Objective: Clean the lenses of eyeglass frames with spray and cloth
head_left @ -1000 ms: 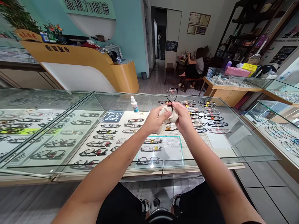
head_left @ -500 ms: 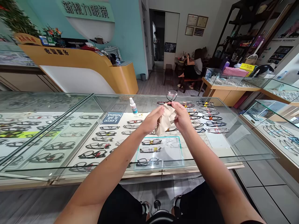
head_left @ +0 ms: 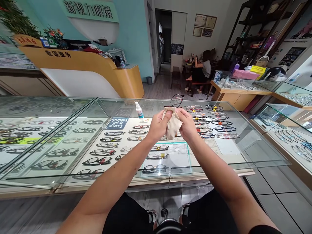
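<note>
A: Glasses (head_left: 177,100), dark-rimmed, sit up between your two hands above the glass counter (head_left: 243,146). One round lens shows clear above your fingers; the rest of the frame is hidden in the cloth (head_left: 173,123).

B: What is your left hand doing?

A: Your left hand (head_left: 158,125) is closed around the beige cloth, thumb and fingers pinched together on its upper edge, just under the lens. The cloth hangs down between your palms in a loose fold.

B: And your right hand?

A: Your right hand (head_left: 187,123) is closed too, fingertips pressed into the same cloth from the other side. I cannot tell whether it also grips the frame, since the cloth covers that part. The two hands nearly touch at the fingertips.

B: What is around you?

A: A small white spray bottle (head_left: 139,110) with a blue label stands upright on the counter, to the left of your left hand and a little beyond it. Under the glass lie rows of frames (head_left: 102,151) on a pale tray, and a dark blue sign (head_left: 117,123) lies upside down to you near the bottle. Across the room a person (head_left: 202,68) sits at a table, well apart from you. A yellow and white desk (head_left: 80,70) curves along the teal wall on the left.
</note>
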Motion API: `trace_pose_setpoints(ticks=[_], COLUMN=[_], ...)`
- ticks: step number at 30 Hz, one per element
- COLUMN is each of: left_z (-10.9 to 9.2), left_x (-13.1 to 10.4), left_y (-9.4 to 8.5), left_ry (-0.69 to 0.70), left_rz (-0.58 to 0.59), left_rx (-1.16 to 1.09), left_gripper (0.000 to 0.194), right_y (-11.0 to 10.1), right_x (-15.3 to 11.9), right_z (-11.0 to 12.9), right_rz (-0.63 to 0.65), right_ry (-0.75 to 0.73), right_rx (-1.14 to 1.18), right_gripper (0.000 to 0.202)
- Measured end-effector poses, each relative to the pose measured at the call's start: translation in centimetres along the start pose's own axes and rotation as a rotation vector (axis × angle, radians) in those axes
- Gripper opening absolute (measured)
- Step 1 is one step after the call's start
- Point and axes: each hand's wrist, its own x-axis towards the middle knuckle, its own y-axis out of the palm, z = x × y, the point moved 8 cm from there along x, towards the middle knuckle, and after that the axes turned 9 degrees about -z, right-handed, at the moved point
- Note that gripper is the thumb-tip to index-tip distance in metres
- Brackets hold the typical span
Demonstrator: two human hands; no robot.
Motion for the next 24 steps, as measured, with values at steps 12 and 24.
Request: trace_pose_setpoints(ticks=[12,24], left_z=[1.9,1.3], left_x=[0.3,-0.1], left_y=[0.8,1.2], left_ry=[-0.233,-0.169], left_rz=[0.184,0.224], left_rx=[-0.107,-0.095], left_gripper=[0.069,0.065], right_y=[-0.8,-0.7], right_x=[0.4,0.6], right_z=[1.4,1.6], right_rz=[-0.024,0.0], right_ry=[-0.034,-0.065], right_rx=[-0.005,0.036], right_gripper=[0.042,0.048])
